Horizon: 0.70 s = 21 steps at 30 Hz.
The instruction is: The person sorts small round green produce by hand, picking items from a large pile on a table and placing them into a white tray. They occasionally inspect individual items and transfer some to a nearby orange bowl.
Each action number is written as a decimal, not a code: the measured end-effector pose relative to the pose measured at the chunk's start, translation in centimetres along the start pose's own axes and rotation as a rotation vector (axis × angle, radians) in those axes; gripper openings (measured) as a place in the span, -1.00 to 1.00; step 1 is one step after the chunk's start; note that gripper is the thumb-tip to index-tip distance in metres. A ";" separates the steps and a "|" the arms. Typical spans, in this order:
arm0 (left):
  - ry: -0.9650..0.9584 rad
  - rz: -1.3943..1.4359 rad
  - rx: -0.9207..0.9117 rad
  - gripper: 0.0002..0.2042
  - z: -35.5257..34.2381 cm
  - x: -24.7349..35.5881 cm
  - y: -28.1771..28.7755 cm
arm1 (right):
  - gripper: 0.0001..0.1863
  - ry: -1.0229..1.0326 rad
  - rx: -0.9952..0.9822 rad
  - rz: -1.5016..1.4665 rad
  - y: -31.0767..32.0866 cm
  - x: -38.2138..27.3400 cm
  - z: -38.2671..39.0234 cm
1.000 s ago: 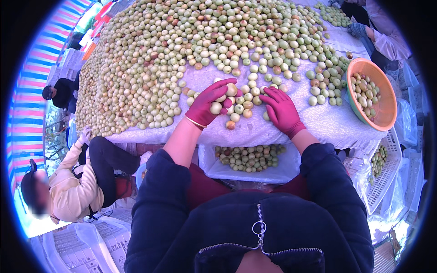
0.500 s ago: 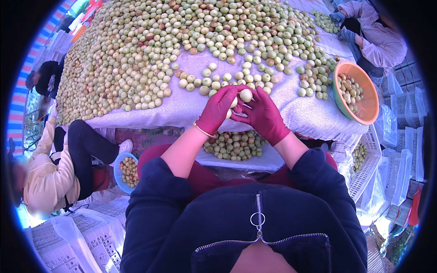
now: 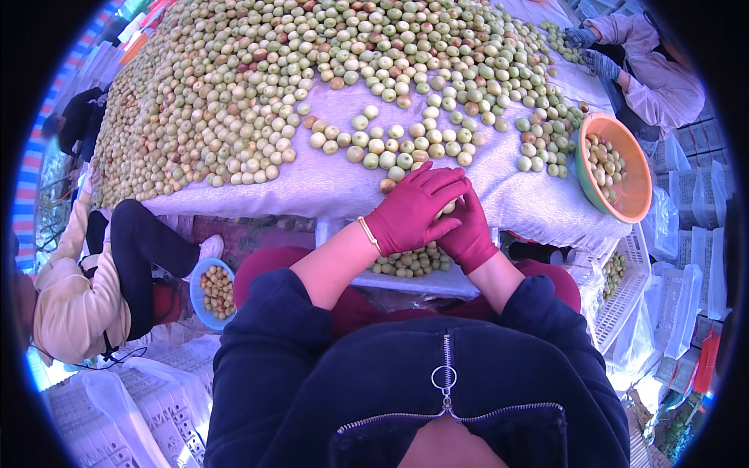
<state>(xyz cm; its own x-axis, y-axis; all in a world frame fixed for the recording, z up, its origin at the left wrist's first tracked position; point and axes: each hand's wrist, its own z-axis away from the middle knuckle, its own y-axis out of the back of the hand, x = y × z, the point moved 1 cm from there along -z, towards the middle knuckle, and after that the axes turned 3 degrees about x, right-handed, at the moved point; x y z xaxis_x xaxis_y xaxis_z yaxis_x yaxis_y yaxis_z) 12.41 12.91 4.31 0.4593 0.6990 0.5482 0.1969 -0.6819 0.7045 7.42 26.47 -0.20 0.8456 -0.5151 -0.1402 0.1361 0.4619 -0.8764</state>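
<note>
The cloth-covered tabletop (image 3: 503, 165) is the biggest thing here, and it carries the same big heap of round fruit (image 3: 257, 93) as a second ago. At the left side sits a person (image 3: 82, 300) in a cream top. Under the front edge is a white tub (image 3: 425, 285) with more fruit in it, and the two hands now block part of it. An orange bowl (image 3: 636, 168) with fruit inside stands at the right corner. A little blue bowl (image 3: 197, 303) of fruit is at the left, no longer mostly hidden by the dark sleeve (image 3: 273, 312). The red-gloved left hand (image 3: 417, 204) and right hand (image 3: 471, 230) are no longer apart: the left one lies over the right one. Both grips press together around a pale fruit (image 3: 450, 207), which peeks out between them. I cannot tell if more fruits hide inside.
</note>
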 end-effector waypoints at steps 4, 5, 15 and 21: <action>0.134 0.078 0.142 -0.49 0.0 -4.4 2.3 | -0.44 -0.066 -0.160 -0.067 0.3 -4.8 -0.6; 0.212 0.003 0.176 -0.49 0.2 -6.3 3.3 | -0.45 -0.012 -0.202 -0.074 0.3 -6.6 -0.6; 0.624 -0.641 -0.001 -0.41 5.9 -16.3 4.4 | -0.34 0.748 -0.356 -0.480 4.5 -30.8 3.5; 0.497 -0.556 -0.117 -0.38 4.7 -14.0 3.8 | -0.32 0.859 -0.083 0.064 3.3 -26.5 1.5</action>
<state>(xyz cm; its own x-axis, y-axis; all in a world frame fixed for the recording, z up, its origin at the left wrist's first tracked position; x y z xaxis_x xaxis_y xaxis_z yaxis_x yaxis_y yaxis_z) 10.81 -0.44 -2.79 -0.1312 0.9673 0.2171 0.1797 -0.1921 0.9648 -13.73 42.72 1.36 0.1624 -0.8726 -0.4606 0.0353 0.4716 -0.8811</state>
